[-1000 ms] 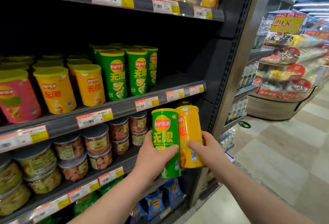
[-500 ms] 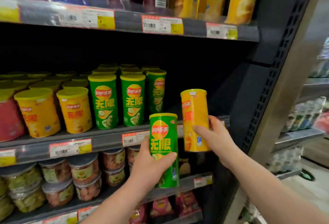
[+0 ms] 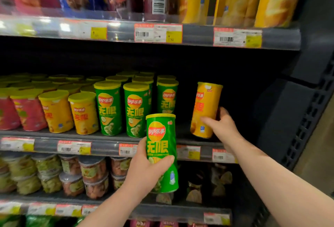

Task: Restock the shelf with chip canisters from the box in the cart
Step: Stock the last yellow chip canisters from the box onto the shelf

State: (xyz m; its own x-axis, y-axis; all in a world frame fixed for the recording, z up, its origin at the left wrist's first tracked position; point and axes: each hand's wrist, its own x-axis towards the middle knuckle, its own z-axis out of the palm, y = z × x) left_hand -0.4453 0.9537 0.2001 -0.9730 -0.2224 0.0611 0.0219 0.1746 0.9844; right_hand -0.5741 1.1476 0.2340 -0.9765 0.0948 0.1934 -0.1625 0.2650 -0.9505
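We hold two canisters. Our left hand [image 3: 146,170] wraps one green canister [image 3: 160,147] before the shelf [image 3: 104,145] edge. Our right hand [image 3: 222,125] grips one yellow canister [image 3: 205,107] in the open gap, right of three front-row green cans [image 3: 137,109].

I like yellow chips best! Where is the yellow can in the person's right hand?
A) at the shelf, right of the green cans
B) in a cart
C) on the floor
A: the right hand holds the yellow can at the shelf, right of the green cans.
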